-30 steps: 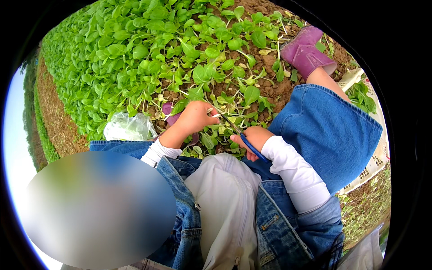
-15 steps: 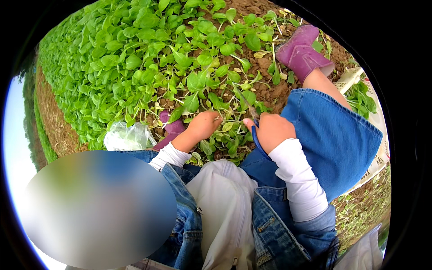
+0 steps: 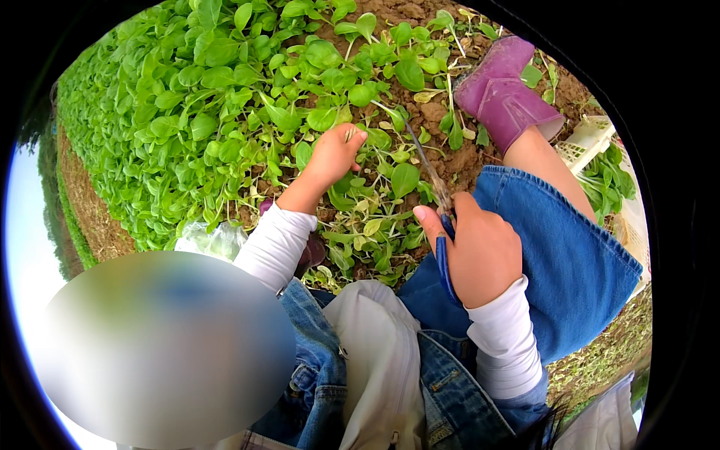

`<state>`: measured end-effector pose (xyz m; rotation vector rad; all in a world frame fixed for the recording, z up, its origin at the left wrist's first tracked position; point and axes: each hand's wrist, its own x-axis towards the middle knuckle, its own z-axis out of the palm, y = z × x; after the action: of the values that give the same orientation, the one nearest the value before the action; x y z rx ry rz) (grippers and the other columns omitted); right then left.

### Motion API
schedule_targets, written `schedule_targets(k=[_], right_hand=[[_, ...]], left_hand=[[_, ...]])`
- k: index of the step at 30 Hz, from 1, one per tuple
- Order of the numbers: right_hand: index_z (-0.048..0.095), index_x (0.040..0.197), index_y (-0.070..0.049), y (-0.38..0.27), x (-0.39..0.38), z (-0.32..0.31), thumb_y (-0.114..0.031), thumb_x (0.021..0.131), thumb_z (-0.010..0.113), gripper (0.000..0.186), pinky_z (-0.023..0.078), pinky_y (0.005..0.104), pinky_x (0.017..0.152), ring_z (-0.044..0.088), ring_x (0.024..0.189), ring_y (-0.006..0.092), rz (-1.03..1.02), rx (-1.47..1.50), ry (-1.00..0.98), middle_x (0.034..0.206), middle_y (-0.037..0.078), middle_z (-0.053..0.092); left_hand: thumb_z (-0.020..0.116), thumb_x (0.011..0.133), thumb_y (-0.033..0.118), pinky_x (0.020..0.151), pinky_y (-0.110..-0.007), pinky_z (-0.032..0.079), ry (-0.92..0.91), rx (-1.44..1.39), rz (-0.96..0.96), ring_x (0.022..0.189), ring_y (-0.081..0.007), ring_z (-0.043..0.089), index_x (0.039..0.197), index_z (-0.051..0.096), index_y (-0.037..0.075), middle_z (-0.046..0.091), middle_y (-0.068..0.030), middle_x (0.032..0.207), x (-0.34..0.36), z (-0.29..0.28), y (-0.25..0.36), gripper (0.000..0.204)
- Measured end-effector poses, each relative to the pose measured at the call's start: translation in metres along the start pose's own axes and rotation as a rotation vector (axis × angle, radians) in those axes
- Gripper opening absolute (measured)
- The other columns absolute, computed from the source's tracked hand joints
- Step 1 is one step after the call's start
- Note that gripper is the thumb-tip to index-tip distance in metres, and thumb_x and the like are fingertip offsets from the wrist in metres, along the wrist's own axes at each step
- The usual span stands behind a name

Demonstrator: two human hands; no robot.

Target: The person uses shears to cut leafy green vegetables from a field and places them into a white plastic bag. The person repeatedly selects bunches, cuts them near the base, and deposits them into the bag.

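Observation:
My right hand (image 3: 484, 251) is wrapped around a pair of scissors (image 3: 436, 184) with blue handles. Their long, soil-stained blades point up and left over the leafy seedlings. Among the green plants, my left hand (image 3: 335, 155) has its fingers pinched together at the base of some leaves; what lies between them is too small to make out. Below and between my hands, loose leafy greens (image 3: 379, 217), some of them yellowed, lie on the soil. One upright broad leaf (image 3: 405, 180) stands just left of the blades.
A dense bed of leafy greens (image 3: 165, 127) spreads across the left. A purple boot (image 3: 501, 94) rests on brown soil at upper right. Beside my knee, a pale plastic crate (image 3: 589, 146) holds picked greens (image 3: 609, 184). A clear plastic bag (image 3: 214, 238) lies at lower left.
My left hand has moved up and slightly left, farther into the plants. My right hand has shifted right and a little down with the scissors still in it.

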<state>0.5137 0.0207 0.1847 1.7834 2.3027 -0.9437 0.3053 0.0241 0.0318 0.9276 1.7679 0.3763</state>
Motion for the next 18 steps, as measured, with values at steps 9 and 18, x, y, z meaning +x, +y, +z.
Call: schedule_targets(k=[9, 18], right_hand=[[0.045, 0.068, -0.006, 0.007, 0.005, 0.003, -0.044, 0.078, 0.05, 0.04, 0.04, 0.0338, 0.037, 0.052, 0.041, 0.0262, 0.004, 0.019, 0.016, 0.046, 0.009, 0.049], [0.043, 0.068, -0.005, 0.007, 0.005, 0.007, -0.043, 0.077, 0.052, 0.039, 0.039, 0.0344, 0.036, 0.051, 0.04, 0.0259, -0.001, 0.079, -0.031, 0.044, 0.009, 0.047]], left_hand=[[0.061, 0.07, 0.025, 0.069, -0.036, 0.046, 0.006, 0.763, -0.03, 0.076, -0.0327, 0.057, 0.079, 0.061, -0.001, 0.059, -0.0195, 0.086, 0.07, 0.016, -0.036, 0.027], [0.074, 0.059, 0.025, 0.054, -0.036, 0.041, -0.017, -0.015, -0.488, 0.058, -0.0201, 0.05, 0.086, 0.053, -0.009, 0.056, -0.0127, 0.074, 0.081, 0.029, -0.058, 0.048]])
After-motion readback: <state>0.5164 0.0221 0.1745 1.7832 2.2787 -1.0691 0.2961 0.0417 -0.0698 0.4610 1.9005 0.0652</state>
